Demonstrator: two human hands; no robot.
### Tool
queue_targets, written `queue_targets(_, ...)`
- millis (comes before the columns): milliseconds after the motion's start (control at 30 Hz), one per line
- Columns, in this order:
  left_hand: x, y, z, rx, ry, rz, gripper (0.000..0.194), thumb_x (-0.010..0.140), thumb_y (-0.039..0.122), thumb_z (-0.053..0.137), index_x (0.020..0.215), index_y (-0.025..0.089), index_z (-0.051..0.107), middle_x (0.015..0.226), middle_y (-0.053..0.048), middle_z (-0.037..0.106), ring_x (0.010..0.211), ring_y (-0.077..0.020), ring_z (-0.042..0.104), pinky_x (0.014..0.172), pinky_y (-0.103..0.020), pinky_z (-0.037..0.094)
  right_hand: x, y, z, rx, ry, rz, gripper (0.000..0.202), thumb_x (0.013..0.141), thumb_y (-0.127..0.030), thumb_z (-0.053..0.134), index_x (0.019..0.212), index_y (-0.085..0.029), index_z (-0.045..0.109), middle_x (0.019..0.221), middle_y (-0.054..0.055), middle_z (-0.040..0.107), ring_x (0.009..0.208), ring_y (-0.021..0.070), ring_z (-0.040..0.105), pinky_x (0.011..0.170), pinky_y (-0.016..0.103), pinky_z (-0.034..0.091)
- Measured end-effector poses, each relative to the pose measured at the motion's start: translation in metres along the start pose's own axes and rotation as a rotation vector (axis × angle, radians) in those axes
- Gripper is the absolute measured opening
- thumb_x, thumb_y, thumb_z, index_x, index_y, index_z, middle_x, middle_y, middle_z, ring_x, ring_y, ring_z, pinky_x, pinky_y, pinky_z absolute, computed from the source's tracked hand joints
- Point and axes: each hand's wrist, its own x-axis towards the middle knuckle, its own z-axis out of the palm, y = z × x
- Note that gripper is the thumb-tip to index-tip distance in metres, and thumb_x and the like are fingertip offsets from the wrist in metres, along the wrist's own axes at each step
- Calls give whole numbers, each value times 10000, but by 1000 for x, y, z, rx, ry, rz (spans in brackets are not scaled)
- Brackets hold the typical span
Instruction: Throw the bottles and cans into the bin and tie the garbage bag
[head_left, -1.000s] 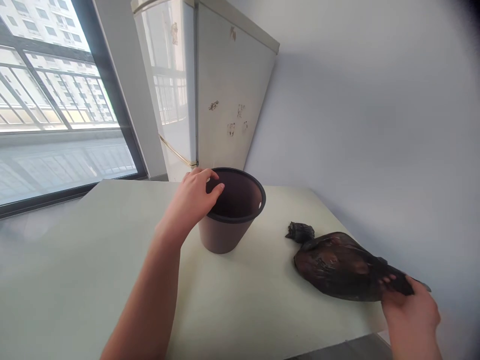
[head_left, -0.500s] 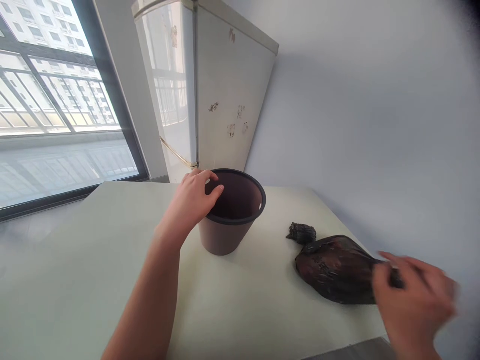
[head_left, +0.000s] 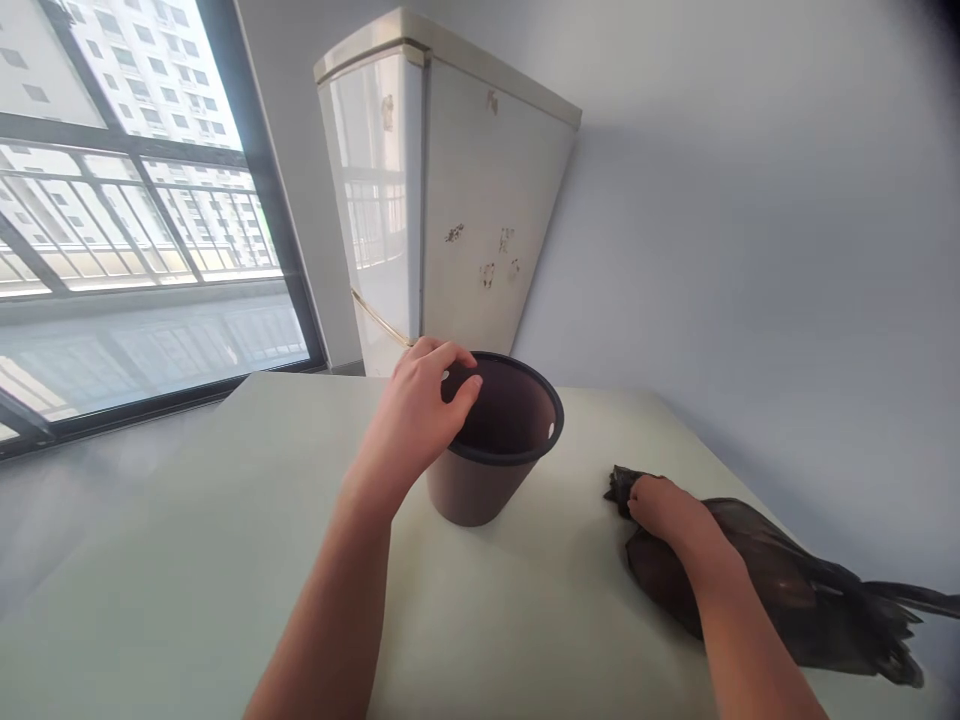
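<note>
My left hand (head_left: 427, 400) lies over the left rim of a brown trash can (head_left: 480, 490) with a black rim. Its thumb and index finger are apart above the dark opening, and I cannot see its other fingers fully. My right hand (head_left: 671, 515) is closed around a small roll of black garbage bags (head_left: 621, 485), whose ragged end sticks out to the left. Under my right forearm lies a filled black plastic bag (head_left: 780, 590), its gathered top and a loose strip pointing right.
A pale tabletop (head_left: 225, 560) carries the trash can and bags. Behind it stands a white refrigerator (head_left: 487, 180) with worn marks. To the left is a dark-framed window (head_left: 262, 180); a plain wall (head_left: 735, 250) runs along the right.
My right hand has let go of the filled bag's top, moved left and closed on the garbage bag roll. My left hand stays at the rim. The view has shifted left.
</note>
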Motion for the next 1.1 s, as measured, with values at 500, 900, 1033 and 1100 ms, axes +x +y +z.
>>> queue_targets(500,-1,1,3,-35,-16,47,139,985,273,570,1046,263,695,1163,-55,672,1119,-242,630,960,-408,521,12,-6,9,29,-99,7,235,889,-184,577,702,-173,719,940,168,761,934,333,725,910,507,497)
queue_targets(900,-5,15,4,-289,-119,60,652,876,441,779,1476,400,526,1285,-19,715,1211,-259,667,998,-391,561,-109,-71,-118,1147,540,-653,457,966,-421,683,1412,-333,640,1414,38,664,1316,288,635,1092,481,573)
queue_targets(1033,-5,20,3,-326,-122,148,302,928,325,716,1228,312,689,1165,-17,752,1141,-235,701,1010,-379,563,-124,-110,-141,1347,588,-814,330,952,-331,717,1277,-277,720,1255,60,727,1165,270,711,988,433,636)
queue_targets(1100,-4,20,3,-352,-80,142,316,914,322,737,1223,302,675,1157,-23,753,1117,-231,708,1005,-380,566,-123,-124,-146,1441,580,-831,299,936,-310,735,1232,-268,725,1141,56,747,1066,249,739,922,405,654)
